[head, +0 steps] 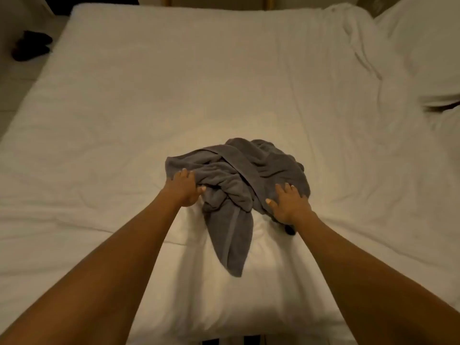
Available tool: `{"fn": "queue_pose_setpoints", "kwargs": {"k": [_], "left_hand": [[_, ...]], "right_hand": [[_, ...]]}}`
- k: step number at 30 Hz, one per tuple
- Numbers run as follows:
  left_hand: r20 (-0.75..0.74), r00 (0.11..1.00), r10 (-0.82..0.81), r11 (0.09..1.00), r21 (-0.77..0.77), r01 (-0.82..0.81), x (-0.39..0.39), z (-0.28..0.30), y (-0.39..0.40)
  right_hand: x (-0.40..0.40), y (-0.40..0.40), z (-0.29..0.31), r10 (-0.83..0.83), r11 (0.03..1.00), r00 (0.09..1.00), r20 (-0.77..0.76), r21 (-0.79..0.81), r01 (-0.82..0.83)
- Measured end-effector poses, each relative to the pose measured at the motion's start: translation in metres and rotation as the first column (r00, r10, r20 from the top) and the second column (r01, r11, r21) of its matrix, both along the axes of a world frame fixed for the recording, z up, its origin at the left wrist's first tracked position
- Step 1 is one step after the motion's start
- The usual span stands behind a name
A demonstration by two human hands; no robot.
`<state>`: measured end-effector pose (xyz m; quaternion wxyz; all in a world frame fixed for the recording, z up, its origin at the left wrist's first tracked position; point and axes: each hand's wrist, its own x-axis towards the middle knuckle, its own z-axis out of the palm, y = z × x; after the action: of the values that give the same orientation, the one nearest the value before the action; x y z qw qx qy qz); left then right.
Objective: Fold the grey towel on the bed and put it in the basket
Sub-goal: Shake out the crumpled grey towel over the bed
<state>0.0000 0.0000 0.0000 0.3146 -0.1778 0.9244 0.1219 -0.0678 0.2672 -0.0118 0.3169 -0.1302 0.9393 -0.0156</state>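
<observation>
The grey towel (239, 175) lies crumpled in a heap on the white bed (174, 83), near its front middle, with one end trailing toward me. My left hand (185, 189) grips the towel's left edge, thumb tucked under a fold. My right hand (288, 204) rests on the heap's right side, its fingers spread over the cloth. No basket shows in this view.
A white pillow (224, 295) lies under the towel's near end. Rumpled white bedding (403, 53) is bunched at the far right. Dark shoes (29, 47) sit on the floor beyond the bed's left edge. A dark slatted thing (224, 341) peeks in at the bottom edge.
</observation>
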Motion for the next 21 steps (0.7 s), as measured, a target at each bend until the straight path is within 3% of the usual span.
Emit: {"fn": "queue_pose_setpoints", "kwargs": {"k": [6,13,21], "left_hand": [[0.028,1.0,-0.009,0.999,-0.034,0.01,-0.038,-0.035,-0.016],[-0.025,0.999,-0.03,0.996,-0.088,0.027,-0.077,-0.072,-0.032],[-0.128,0.991,0.035,0.997,-0.068,-0.044,-0.097,-0.116,-0.042]], "right_hand": [[-0.033,-0.019,-0.033,0.02,1.0,0.999,-0.032,0.01,-0.02],[-0.056,-0.048,-0.072,0.036,0.999,0.974,-0.223,0.016,-0.033],[-0.06,-0.061,-0.125,0.117,0.992,0.966,-0.229,0.067,-0.105]]}}
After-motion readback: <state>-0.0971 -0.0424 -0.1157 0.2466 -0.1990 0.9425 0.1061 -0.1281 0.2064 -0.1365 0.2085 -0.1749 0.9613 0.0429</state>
